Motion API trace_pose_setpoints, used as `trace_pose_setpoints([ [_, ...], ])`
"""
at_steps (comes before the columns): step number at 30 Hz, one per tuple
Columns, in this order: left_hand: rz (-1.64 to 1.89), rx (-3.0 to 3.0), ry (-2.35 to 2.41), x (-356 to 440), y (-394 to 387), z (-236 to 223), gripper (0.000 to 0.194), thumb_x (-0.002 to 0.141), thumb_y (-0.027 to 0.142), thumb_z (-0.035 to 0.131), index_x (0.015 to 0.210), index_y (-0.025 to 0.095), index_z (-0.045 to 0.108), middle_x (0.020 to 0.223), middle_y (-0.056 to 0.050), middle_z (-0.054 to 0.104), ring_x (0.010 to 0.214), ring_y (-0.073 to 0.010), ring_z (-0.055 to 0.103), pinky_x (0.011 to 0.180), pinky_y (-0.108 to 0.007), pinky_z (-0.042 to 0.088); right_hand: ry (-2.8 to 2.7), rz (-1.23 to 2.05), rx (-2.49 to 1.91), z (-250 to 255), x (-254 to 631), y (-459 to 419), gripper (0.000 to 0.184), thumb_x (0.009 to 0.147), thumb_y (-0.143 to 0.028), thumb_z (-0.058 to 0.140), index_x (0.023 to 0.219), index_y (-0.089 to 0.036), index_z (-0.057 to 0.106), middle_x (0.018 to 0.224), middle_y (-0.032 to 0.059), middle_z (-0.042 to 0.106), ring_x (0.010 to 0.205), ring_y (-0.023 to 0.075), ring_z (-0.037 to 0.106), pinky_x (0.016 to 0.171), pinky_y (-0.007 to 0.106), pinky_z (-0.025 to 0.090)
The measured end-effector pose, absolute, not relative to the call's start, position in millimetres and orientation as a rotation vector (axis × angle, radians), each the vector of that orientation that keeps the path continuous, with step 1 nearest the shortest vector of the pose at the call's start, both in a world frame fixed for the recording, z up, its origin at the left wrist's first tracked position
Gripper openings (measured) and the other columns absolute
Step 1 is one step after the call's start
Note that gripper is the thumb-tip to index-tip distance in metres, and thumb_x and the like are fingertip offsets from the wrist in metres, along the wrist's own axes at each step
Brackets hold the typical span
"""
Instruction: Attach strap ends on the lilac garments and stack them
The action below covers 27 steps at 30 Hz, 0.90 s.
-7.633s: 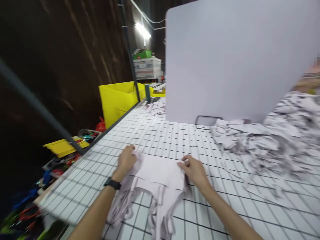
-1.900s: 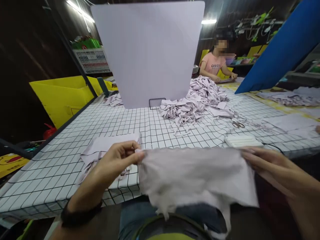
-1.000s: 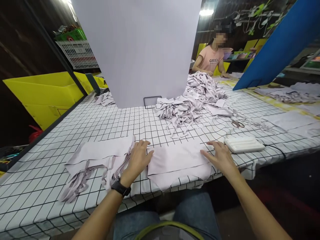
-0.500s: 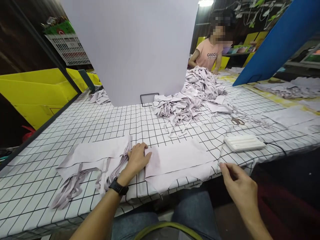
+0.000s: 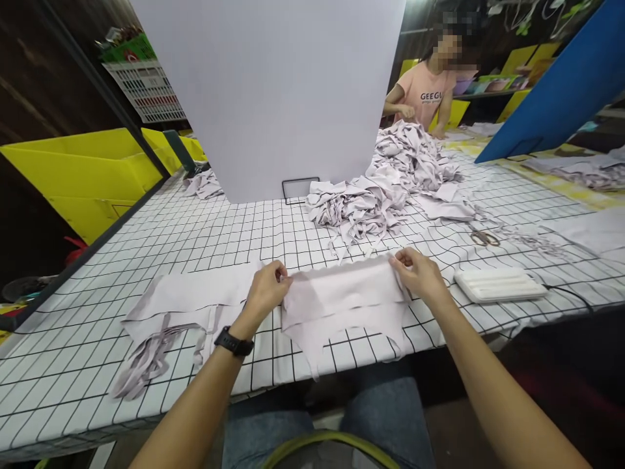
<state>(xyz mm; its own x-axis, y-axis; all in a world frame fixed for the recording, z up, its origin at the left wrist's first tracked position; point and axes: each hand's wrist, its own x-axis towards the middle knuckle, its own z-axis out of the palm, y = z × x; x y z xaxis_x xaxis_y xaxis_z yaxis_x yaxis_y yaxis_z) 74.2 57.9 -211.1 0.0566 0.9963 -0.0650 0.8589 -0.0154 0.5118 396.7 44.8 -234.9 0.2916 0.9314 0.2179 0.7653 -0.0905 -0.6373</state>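
A pale lilac strappy top (image 5: 346, 294) is spread near the table's front edge, its straps towards me. My left hand (image 5: 267, 285) pinches its far left corner between thumb and fingers. At the far right corner, my right hand (image 5: 418, 273) grips the same edge, which is lifted slightly off the table. Left of my left hand lies a neat stack of similar lilac tops (image 5: 195, 293), straps hanging towards the front. My left wrist and forearm partly cover the right side of that stack.
A heap of crumpled lilac garments (image 5: 356, 205) lies beyond my hands. Scissors (image 5: 485, 238) and a white corded device (image 5: 500, 285) are at the right. A large pale panel (image 5: 273, 98) and a blue panel (image 5: 551, 85) stand over the checked table (image 5: 205, 228). Behind is a co-worker (image 5: 427, 94).
My right hand has moved from the table's front edge up and left onto the top's far right corner. The top's far edge is now raised and held between both hands.
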Motion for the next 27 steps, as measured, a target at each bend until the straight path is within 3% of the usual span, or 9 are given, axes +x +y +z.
trace_pose_setpoints([
  [3,0.483,1.972,1.898,80.4,64.7,-211.9,0.019,0.083,0.018,0.057,0.102,0.02,0.06,0.094,-0.008,0.068,0.096,-0.0289,0.063,0.081,-0.041,0.049,-1.45,0.257,-1.864,-229.7,387.5,44.8,0.013,0.08,-0.036,0.057,0.073,-0.024,0.057,0.083,0.0071,0.072,0.085,0.0272,0.064,0.08,0.039,0.047],
  [6,0.554,2.182,1.807,96.4,57.3,-218.5,0.029,0.085,0.015,0.057,0.113,0.02,0.06,0.121,-0.013,0.064,0.118,-0.0348,0.055,0.096,-0.051,0.046,-1.353,0.215,-1.845,-223.6,379.0,11.7,0.017,0.085,-0.039,0.055,0.082,-0.024,0.063,0.088,0.0073,0.074,0.086,0.0268,0.066,0.078,0.037,0.049],
  [10,0.612,2.478,1.27,130.2,36.2,-231.5,0.028,0.097,0.017,0.045,0.12,0.02,0.06,0.128,-0.011,0.064,0.124,-0.028,0.055,0.106,-0.048,0.047,-1.199,0.236,-1.912,-230.3,371.6,-73.2,0.033,0.09,-0.051,0.056,0.075,-0.023,0.066,0.064,0.0033,0.067,0.059,0.0213,0.061,0.06,0.031,0.047],
  [13,0.56,2.586,0.942,161.5,23.0,-239.4,0.031,0.101,0.023,0.044,0.129,0.019,0.057,0.143,-0.012,0.056,0.136,-0.0269,0.048,0.116,-0.048,0.041,-0.992,0.509,-2.027,-257.0,367.8,-126.0,0.049,0.084,-0.066,0.058,0.063,-0.023,0.066,0.052,0.0028,0.061,0.05,0.021,0.058,0.049,0.03,0.044],
  [18,0.37,2.641,0.803,203.0,7.3,-250.7,0.05,0.103,0.044,0.046,0.145,0.016,0.046,0.157,-0.018,0.043,0.149,-0.0313,0.036,0.123,-0.053,0.028,-1.023,0.863,-1.756,-303.4,359.3,-142.5,0.057,0.075,-0.073,0.067,0.09,-0.019,0.074,0.084,0.0098,0.075,0.081,0.0274,0.069,0.072,0.034,0.055],
  [22,0.309,2.652,0.848,213.4,-0.6,-260.9,0.064,0.102,0.057,0.043,0.149,0.014,0.043,0.162,-0.021,0.034,0.153,-0.0346,0.026,0.124,-0.056,0.023,-1.076,0.91,-1.685,-307.5,354.5,-131.3,0.053,0.075,-0.072,0.067,0.082,-0.02,0.07,0.078,0.0047,0.068,0.076,0.0224,0.062,0.075,0.032,0.052],
  [27,0.31,2.688,0.869,212.2,-2.2,-267.3,0.066,0.102,0.058,0.04,0.151,0.014,0.042,0.164,-0.02,0.031,0.155,-0.0337,0.022,0.126,-0.054,0.02,-1.119,1.05,-1.636,-290.4,355.0,-142.7,0.049,0.08,-0.07,0.064,0.076,-0.021,0.068,0.071,0.0021,0.066,0.069,0.0201,0.06,0.067,0.03,0.049],
])
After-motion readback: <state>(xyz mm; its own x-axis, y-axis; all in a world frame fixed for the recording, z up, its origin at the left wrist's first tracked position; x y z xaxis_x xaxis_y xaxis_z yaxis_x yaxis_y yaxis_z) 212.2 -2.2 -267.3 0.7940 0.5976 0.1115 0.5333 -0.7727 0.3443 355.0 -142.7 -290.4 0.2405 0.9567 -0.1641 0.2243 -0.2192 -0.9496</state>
